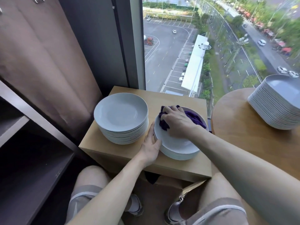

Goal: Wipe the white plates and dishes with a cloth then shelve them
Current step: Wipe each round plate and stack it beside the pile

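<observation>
Two stacks of round white plates stand on a small wooden table (113, 153). The taller stack (121, 117) is on the left. The lower stack (177, 146) is on the right, its top plate tilted up toward me. My left hand (151, 142) grips that top plate's left rim, thumb over the edge. My right hand (177, 122) presses a purple cloth (194, 118) into the plate, fingers curled into the bunched fabric. Part of the cloth is hidden under the hand.
A round wooden table (243, 135) at the right carries a tall stack of square white dishes (279, 104). Dark open shelves (32, 151) stand at the left beside a brown curtain (40, 62). A floor-to-ceiling window is behind the tables. My knees sit below.
</observation>
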### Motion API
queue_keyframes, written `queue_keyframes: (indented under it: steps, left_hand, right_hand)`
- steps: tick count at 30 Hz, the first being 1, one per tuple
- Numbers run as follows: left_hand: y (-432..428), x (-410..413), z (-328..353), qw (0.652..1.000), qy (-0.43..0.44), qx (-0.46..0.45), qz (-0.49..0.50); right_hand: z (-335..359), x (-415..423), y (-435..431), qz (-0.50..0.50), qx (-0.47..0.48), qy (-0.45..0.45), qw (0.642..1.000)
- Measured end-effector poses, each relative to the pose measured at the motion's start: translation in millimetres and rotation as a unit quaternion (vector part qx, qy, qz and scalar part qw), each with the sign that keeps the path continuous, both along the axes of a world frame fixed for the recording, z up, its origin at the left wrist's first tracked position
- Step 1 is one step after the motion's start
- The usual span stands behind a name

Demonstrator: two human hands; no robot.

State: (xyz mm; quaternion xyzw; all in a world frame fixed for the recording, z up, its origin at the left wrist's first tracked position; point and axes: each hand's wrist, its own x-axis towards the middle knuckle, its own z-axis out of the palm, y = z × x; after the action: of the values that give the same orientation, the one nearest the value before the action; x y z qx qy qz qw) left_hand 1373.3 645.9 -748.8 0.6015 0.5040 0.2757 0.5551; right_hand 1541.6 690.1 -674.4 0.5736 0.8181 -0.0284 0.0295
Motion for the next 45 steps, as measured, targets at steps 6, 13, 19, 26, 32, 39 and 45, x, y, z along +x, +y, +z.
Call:
queue_keyframes:
  steps: [6,13,19,26,32,39,45]
  left_hand:
    - [-1,1,0,0.999,-0.028,-0.014,-0.007]
    - [-6,6,10,1.0,-0.001,-0.018,0.007]
    - [-1,5,-4,1.0,0.005,-0.015,-0.004]
    - [-1,7,-4,1.0,-0.008,-0.03,0.0]
    - [2,4,5,0.999,-0.018,-0.044,-0.015]
    - [-1,4,15,0.998,-0.059,-0.015,-0.013]
    - [-3,-1,8,1.0,0.015,-0.013,-0.02]
  right_hand:
    - [-10,4,-15,0.097,0.034,0.013,0.995]
    - [-1,33,-6,-0.069,0.027,-0.049,0.996]
    - [5,54,-32,-0.144,-0.01,-0.079,0.986]
    - [10,42,-68,-0.158,-0.101,-0.029,0.982]
    - [-1,11,-64,-0.097,-0.111,0.069,0.987]
    - [-18,-8,-28,-0.062,-0.016,0.107,0.992]
    - [-18,0,-1,-0.12,0.03,0.009,0.992]
